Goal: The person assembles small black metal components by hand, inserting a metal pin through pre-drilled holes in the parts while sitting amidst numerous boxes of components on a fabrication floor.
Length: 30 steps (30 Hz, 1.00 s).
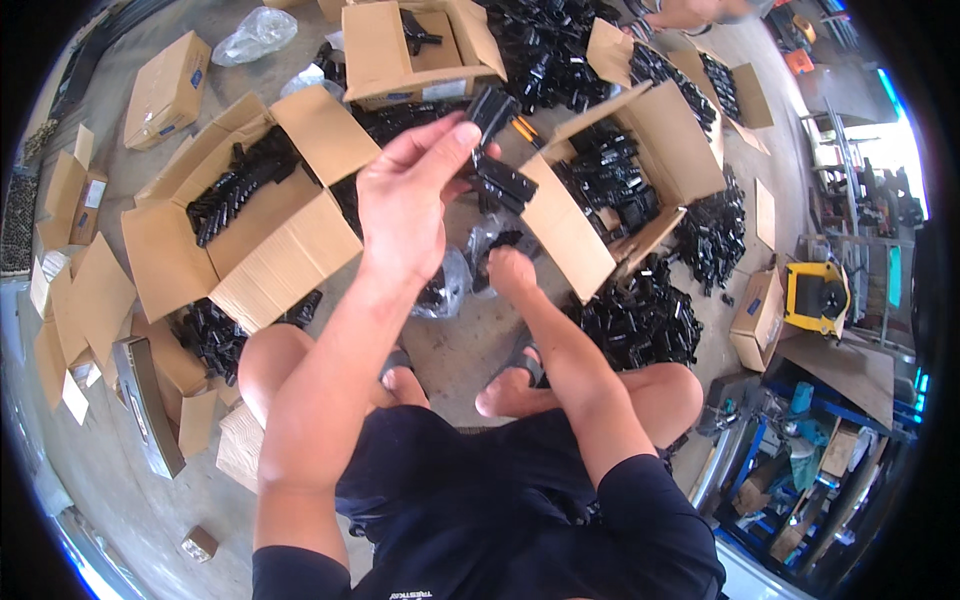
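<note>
Open carton: lies right of left hand. That hand higher, thumb and fingers pinched on black part; part's upper section slants up-right along its long axis. Right hand: lower, farther from part, at clear bag; grip hidden, cannot tell.

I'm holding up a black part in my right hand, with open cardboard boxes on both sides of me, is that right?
Not quite, the hand is wrong: the head view shows your left hand holding up the black part. The open cardboard boxes are indeed on both sides of you.
</note>
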Motion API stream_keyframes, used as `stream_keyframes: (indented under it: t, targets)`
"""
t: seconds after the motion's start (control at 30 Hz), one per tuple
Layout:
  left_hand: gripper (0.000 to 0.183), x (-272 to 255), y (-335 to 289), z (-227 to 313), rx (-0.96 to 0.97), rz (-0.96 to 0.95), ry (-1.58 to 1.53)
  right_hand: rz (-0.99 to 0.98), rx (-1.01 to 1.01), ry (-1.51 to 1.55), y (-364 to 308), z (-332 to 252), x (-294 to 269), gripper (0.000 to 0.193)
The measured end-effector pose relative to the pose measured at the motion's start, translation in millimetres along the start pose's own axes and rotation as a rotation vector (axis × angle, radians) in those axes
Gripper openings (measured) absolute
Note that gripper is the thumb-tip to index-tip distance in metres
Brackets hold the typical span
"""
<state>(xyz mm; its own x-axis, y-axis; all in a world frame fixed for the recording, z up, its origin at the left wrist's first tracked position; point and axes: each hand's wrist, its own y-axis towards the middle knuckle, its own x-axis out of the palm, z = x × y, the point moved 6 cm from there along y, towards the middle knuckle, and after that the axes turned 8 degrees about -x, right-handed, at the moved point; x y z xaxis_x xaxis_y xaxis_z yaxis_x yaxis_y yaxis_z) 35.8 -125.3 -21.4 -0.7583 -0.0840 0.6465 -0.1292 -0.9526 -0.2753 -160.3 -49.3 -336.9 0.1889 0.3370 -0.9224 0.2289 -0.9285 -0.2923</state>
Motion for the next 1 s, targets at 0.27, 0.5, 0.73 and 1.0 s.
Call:
stream_keyframes:
  t: [0.27,0.5,0.73,1.0]
  targets:
    - [0.026,-27,16,12,-0.053,0.054,-0.200,-0.090,0.122,0.008,-1,-29,61,0.024]
    - [0.026,-22,22,14,-0.078,0.049,-0.256,-0.080,0.202,0.030,7,-11,52,0.024]
    - [0.024,-30,12,20,-0.033,0.069,-0.285,0.055,0.195,0.214,2,-8,55,0.021]
    - [0.010,0,4,13,-0.004,0.002,-0.359,0.213,0.174,0.363,-14,-19,-18,0.018]
